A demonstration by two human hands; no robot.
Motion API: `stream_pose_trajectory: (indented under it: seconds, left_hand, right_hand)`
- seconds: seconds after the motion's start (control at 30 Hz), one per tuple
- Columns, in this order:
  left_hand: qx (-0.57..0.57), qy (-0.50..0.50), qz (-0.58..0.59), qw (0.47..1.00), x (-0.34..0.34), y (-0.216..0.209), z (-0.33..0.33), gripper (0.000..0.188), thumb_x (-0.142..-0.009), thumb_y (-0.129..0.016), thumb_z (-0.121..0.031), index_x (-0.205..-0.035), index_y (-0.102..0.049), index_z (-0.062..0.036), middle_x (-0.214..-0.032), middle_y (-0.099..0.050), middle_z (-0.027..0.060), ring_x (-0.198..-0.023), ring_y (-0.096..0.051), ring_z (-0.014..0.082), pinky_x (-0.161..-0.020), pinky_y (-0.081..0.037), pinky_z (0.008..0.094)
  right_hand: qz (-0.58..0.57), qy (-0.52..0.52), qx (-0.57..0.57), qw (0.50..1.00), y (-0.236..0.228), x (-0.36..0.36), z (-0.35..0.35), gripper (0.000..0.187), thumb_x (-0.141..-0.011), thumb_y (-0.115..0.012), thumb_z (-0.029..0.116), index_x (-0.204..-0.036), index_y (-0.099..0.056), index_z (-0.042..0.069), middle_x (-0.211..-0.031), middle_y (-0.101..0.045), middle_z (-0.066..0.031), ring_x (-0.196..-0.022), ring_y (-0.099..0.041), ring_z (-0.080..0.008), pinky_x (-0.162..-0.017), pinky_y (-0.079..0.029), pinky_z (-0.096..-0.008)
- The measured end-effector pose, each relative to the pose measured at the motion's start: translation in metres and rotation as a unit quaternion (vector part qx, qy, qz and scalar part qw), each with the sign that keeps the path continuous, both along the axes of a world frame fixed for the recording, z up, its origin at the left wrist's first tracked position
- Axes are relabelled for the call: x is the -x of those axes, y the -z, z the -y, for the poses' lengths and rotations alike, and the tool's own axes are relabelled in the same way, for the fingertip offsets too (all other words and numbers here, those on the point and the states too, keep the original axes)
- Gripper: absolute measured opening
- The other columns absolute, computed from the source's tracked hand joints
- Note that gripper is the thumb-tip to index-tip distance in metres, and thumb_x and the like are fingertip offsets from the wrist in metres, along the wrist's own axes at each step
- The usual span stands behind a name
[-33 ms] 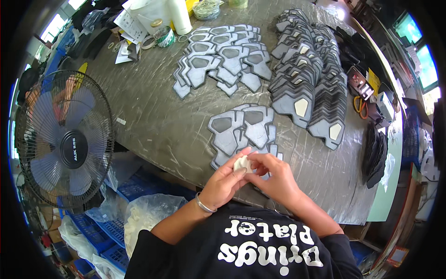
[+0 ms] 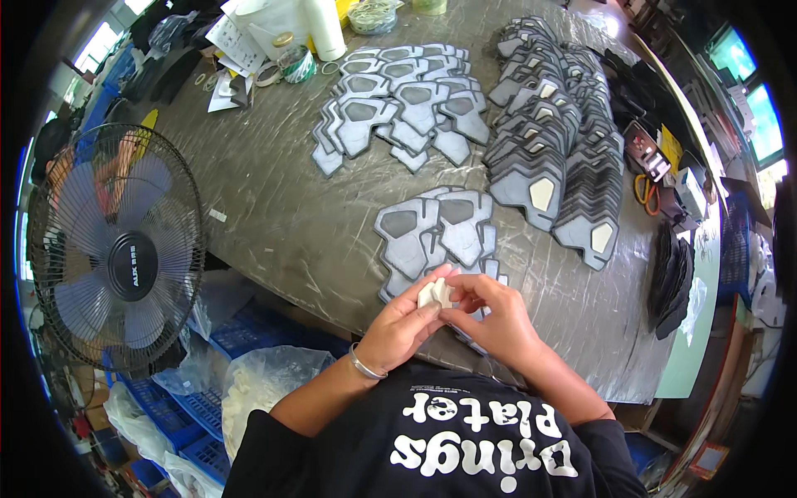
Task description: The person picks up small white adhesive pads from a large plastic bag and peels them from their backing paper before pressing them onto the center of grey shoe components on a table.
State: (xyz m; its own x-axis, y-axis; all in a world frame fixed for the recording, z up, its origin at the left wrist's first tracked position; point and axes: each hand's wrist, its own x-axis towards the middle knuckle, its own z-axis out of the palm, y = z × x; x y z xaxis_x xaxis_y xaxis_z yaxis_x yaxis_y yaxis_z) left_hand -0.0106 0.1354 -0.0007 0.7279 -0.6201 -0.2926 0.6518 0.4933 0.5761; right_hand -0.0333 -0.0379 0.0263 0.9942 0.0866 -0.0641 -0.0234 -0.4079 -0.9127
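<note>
One grey tabletop (image 2: 282,199) filled most of the view. Past its left edge stood one caged fan (image 2: 133,261). Down its right part ran two columns of grey panels (image 2: 527,199), overlapped too closely to count, the nearest panel in each showing one white patch. Farther back on its middle lay one broad group of similar panels (image 2: 418,120); below its left near edge sat a clear bag (image 2: 282,365) of whitish contents. Closer to its near edge was a smaller group (image 2: 462,242), two panels uppermost. Over that edge the left hand (image 2: 394,332) and right hand (image 2: 500,317) came together. At its right side lay one pair of orange-handled scissors (image 2: 646,192). Between the hands, above the tabletop's near edge, both sets of fingertips pinched a small white piece (image 2: 432,293), its layers impossible to count.
</note>
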Motion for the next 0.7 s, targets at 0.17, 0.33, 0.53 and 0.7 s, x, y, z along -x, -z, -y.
stream_pose_trajectory:
  seconds: [0.17, 0.33, 0.53, 0.7]
  left_hand:
    - [-0.257, 0.005, 0.312, 0.915, -0.018, 0.006, -0.015, 0.049, -0.093, -0.058, -0.004, -0.14, -0.043, -0.0028, -0.131, -0.056, 0.0117, -0.116, -0.055, 0.0198, -0.098, -0.044, 0.0303]
    - [-0.27, 0.016, 0.265, 0.926, -0.026, -0.003, -0.012, 0.041, -0.088, -0.065, -0.001, -0.128, -0.057, -0.0018, -0.116, -0.063, 0.0089, -0.09, -0.064, 0.0118, -0.076, -0.053, 0.0232]
    - [-0.277, -0.008, 0.232, 0.932, -0.044, 0.009, -0.018, 0.027, -0.084, -0.065, 0.003, -0.112, -0.066, 0.001, -0.1, -0.068, 0.0088, -0.085, -0.066, 0.0138, -0.07, -0.055, 0.0258]
    - [-0.349, -0.063, 0.577, 0.736, -0.058, 0.01, -0.018, 0.04, -0.069, -0.068, 0.01, -0.105, -0.071, -0.0065, -0.105, -0.067, 0.0102, -0.086, -0.068, 0.0216, -0.071, -0.056, 0.0284]
  right_hand:
    - [-0.077, -0.023, -0.118, 0.99, -0.003, -0.013, 0.001, 0.03, -0.086, -0.07, 0.013, -0.112, -0.064, -0.002, -0.104, -0.068, -0.0104, -0.084, -0.066, -0.0125, -0.071, -0.053, -0.0272]
    - [-0.148, 0.053, -0.08, 0.984, 0.0, -0.023, 0.003, 0.02, -0.088, -0.068, 0.013, -0.1, -0.068, -0.003, -0.091, -0.069, -0.01, -0.079, -0.064, -0.0112, -0.07, -0.052, -0.0253]
    - [-0.171, 0.095, -0.242, 0.95, 0.002, -0.03, 0.006, 0.024, -0.091, -0.067, 0.016, -0.105, -0.067, -0.004, -0.083, -0.066, -0.0048, -0.065, -0.057, -0.0074, -0.062, -0.048, -0.0204]
    - [-0.344, 0.111, -0.332, 0.871, 0.01, -0.028, 0.026, 0.025, -0.092, -0.066, 0.022, -0.093, -0.067, -0.003, -0.079, -0.066, -0.0057, -0.065, -0.06, -0.0087, -0.06, -0.051, -0.0222]
